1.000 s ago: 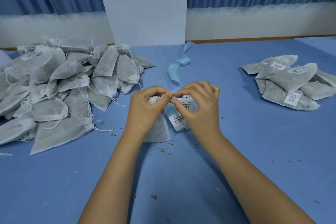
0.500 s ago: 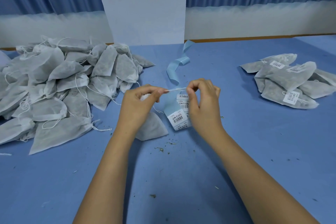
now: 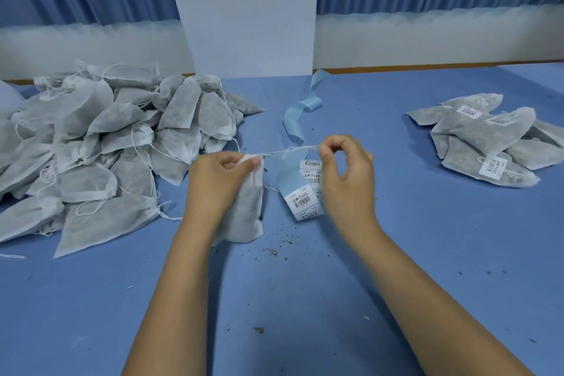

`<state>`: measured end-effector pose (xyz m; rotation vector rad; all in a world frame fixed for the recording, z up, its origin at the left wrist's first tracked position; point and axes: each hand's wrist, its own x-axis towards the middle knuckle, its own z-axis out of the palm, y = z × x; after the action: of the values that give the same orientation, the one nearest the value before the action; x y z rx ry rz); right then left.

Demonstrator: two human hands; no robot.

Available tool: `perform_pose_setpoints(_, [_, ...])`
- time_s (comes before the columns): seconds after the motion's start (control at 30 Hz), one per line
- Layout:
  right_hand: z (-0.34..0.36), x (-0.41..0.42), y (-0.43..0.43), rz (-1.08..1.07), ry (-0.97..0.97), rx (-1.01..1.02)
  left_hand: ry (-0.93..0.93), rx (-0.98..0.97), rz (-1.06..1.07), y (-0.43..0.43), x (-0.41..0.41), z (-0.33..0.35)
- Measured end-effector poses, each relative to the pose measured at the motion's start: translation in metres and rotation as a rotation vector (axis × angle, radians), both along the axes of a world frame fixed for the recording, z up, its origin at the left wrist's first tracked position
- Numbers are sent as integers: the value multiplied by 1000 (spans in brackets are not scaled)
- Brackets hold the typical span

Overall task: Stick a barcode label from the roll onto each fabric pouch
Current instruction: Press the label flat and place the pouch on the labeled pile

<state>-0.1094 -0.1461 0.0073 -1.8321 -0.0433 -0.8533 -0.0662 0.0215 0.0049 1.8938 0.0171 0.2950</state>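
just left of the label roll (image 3: pixel 300 197), on the blue counter (image 3: pixel 305 299), the left hand (image 3: pixel 218 183) holds a fabric pouch (image 3: pixel 247 207) by its gathered neck, its grip closed round the cloth. above the roll, the right hand (image 3: pixel 348 180) pinches the pouch's drawstring (image 3: pixel 290 150) between thumb and forefinger, the other fingers curled, and the string runs taut from the neck to that pinch. the step in hand looks like cinching the pouch shut before it gets its barcode; no label shows on the face turned up. the next move probably calls for the right hand to let the string go, drop to the roll just below it and peel one label by a corner without creasing it, while the left lays the pouch flat to offer a smooth face. well left of the roll lies the heap of bare pouches (image 3: pixel 100 143); well to its right sit the few labelled pouches (image 3: pixel 488 146). a spent backing strip (image 3: pixel 297 117) curls behind the roll.
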Motion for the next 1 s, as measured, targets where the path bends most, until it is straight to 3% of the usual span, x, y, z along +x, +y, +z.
perform_pose_setpoints(0.1, [-7,-11,24,100,-196,-338,-73,-20,109,-2,4,-1])
perform_pose_setpoints(0.2, [-14,-12,35,182,-222,-515,-134,-140,144,-1,5,1])
perform_pose_setpoints(0.33, [-18,-10,35,232,-122,-523,-120,-428,132,-1,-3,11])
perform_pose_setpoints(0.47, [-20,-8,34,304,-28,-445,-94,-891,-128,-4,-14,23])
perform_pose_setpoints(0.57, [-18,-9,31,421,21,-372,-97,-983,-213,-6,-16,27])
perform_pose_setpoints(0.7, [-15,-9,29,453,30,-330,-121,-942,-253,-11,-14,26])
perform_pose_setpoints(0.87, [-10,-3,18,254,-7,-124,-150,-402,-363,-9,-10,15])
perform_pose_setpoints(1.0, [-4,0,8,309,40,-74,-345,-304,-292,-16,-11,11])
